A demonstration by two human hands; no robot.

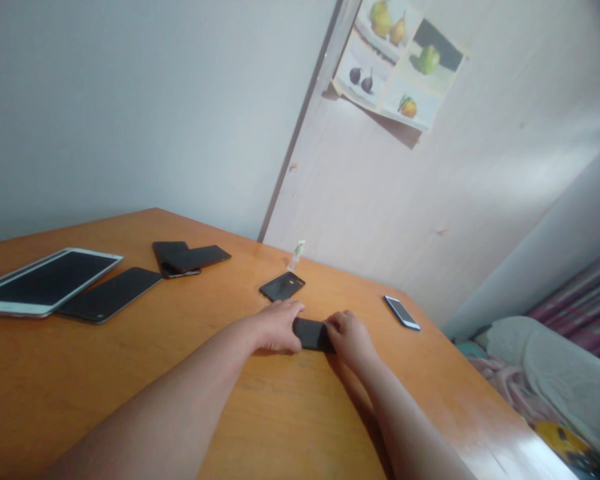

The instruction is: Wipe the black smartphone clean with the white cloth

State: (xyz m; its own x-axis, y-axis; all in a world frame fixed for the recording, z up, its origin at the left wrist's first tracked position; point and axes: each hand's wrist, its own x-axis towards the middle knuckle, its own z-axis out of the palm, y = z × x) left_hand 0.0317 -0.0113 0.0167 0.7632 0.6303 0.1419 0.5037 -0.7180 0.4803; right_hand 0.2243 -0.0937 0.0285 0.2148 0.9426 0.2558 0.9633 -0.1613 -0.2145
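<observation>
A black smartphone [312,335] lies between my two hands, low over the wooden table. My left hand [279,327] grips its left end, thumb at the near edge and fingers at the far edge. At the right end, my right hand [349,335] has its fingers closed on the phone's edge. Just beyond my left hand is a black phone case [283,286] with a camera cutout. Behind that case stands a small clear bottle [296,256].
On the left lie a white tablet [50,283], a dark phone [111,295] and stacked black devices [187,258]. A white-faced phone [402,313] rests to the right on the wooden table [190,340]. Walls border its back; bedding [545,373] lies beyond its right edge.
</observation>
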